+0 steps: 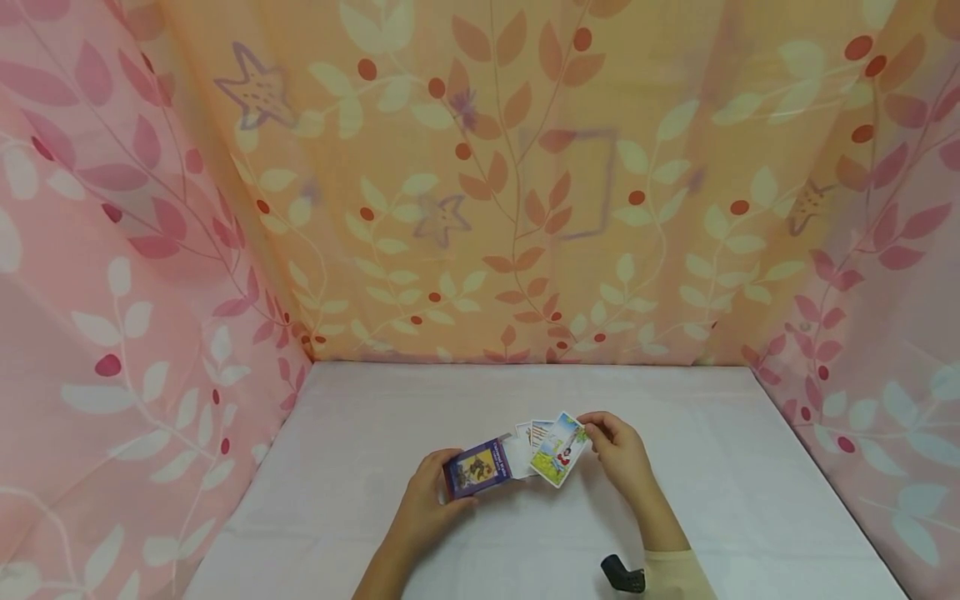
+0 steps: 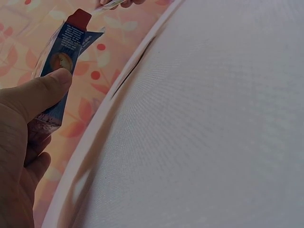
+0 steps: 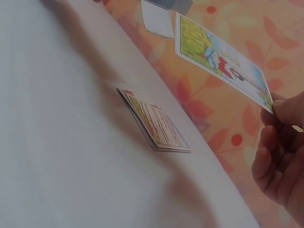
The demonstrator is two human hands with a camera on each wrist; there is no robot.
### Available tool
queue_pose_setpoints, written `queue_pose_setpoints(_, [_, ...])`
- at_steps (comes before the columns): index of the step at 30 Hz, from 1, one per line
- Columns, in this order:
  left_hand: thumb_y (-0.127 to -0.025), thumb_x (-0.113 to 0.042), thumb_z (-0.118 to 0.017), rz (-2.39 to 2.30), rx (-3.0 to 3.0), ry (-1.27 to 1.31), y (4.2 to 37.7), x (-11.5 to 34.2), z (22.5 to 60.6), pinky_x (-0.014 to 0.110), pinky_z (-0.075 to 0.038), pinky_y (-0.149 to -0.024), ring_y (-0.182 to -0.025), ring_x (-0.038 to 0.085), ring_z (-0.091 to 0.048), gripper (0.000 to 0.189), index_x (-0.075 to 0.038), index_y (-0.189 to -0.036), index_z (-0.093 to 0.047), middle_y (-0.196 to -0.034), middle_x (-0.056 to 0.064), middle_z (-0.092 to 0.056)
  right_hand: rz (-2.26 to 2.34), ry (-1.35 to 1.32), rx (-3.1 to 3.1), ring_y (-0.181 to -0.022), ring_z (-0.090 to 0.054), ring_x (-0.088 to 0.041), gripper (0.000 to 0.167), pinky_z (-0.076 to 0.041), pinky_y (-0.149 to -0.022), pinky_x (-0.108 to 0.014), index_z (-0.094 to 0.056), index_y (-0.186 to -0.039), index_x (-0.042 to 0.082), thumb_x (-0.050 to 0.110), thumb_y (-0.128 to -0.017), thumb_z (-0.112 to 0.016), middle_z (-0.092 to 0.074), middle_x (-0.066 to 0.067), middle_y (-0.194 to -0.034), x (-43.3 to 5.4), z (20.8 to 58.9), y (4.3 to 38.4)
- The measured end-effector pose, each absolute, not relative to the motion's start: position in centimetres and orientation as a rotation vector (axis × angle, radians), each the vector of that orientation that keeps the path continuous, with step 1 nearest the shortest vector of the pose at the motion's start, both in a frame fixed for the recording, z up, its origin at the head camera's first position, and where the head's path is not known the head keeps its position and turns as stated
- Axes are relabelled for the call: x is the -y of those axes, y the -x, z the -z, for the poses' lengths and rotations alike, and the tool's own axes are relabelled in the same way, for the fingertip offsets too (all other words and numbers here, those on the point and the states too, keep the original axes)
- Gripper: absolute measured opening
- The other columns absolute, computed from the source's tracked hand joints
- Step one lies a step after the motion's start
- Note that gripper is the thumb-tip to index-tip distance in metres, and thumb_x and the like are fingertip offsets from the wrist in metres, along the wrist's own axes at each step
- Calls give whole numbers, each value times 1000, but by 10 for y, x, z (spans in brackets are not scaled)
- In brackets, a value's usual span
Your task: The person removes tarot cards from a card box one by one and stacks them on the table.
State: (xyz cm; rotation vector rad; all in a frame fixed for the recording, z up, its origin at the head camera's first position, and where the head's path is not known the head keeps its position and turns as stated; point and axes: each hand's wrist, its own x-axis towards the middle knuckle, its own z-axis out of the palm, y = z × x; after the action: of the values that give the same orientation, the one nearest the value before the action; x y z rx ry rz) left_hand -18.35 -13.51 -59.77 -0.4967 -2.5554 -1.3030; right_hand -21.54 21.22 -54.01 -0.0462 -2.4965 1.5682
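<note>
My left hand (image 1: 426,502) grips a dark blue card box (image 1: 476,469), thumb along its narrow side in the left wrist view. The box's end faces right with its white flap (image 1: 519,458) folded out; a red tab (image 2: 80,19) also stands out there. Between thumb and fingers, my right hand (image 1: 624,457) pinches the corner of a picture card (image 3: 221,61) with a green and yellow scene and a figure in red. The card is tilted in the air, just right of the box flap. Below it, a small pile of cards (image 3: 154,121) lies on the table, partly hidden in the head view.
A white cloth covers the table (image 1: 360,417). Leaf-patterned curtains (image 1: 517,275) close off the back and both sides. Near my right sleeve (image 1: 675,575) is a black curved object (image 1: 622,575) at the front.
</note>
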Motion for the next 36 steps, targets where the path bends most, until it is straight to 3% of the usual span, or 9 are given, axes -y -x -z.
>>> queue_pose_setpoints(7, [-69,-30,-96,1307,2574,446,182,136,597,49,-45,-114,-131,15,-56,80,-30,-138,-56,-136,-13,-59,-1574,74,2560,-80,-57,-20,15,-52,-63,-25,-71,-113,13,14,-105,-59,-65,-7,-95,-213,543,218])
queue_pose_setpoints(20, [-69,-31,-96,1289,2576,444,183,139,600,51,-46,-113,-130,18,-57,80,-26,-139,-56,-136,-11,-60,-1529,16,2640,-83,-59,-19,16,-53,-66,-27,-71,-113,12,16,-105,-57,-65,-6,-96,-215,546,237])
queue_pose_setpoints(30, [-70,-30,-95,1318,2595,431,182,136,596,51,-44,-114,-131,17,-56,80,-30,-139,-55,-136,-13,-59,-1497,-48,2644,-83,-60,-25,15,-51,-67,-26,-71,-111,9,11,-104,-58,-66,-8,-93,-222,549,260])
queue_pose_setpoints(36, [-70,-29,-95,1306,2596,440,182,135,592,52,-44,-115,-131,19,-56,80,-31,-139,-55,-137,-10,-59,-1465,-108,2702,-86,-59,-20,16,-52,-72,-28,-71,-112,10,13,-105,-58,-69,-7,-101,-223,549,269])
